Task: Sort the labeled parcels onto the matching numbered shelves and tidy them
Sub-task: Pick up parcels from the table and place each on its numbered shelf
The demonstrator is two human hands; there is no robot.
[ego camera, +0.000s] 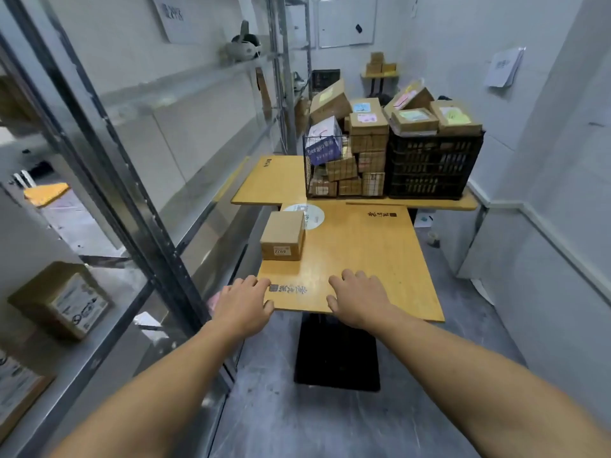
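Observation:
A small cardboard parcel [283,235] with a white numbered label on its near face stands on the near wooden table [370,256], at its left side. My left hand [243,302] hovers at the table's near left corner, fingers relaxed and holding nothing. Over the near edge my right hand [358,297] reaches with loosely spread fingers, also holding nothing. Farther back, a wire basket [310,173] and a black plastic crate [433,166] are piled with several labeled parcels. A metal shelf rack [109,180] runs along the left; one labeled parcel [62,300] sits on a lower shelf.
A second wooden table [267,180] carries the basket and crate. A headset [241,44] lies on an upper shelf. More boxes [380,64] stand on a stand at the back wall. The table's black base [337,355] stands on grey floor; a white wall closes the right.

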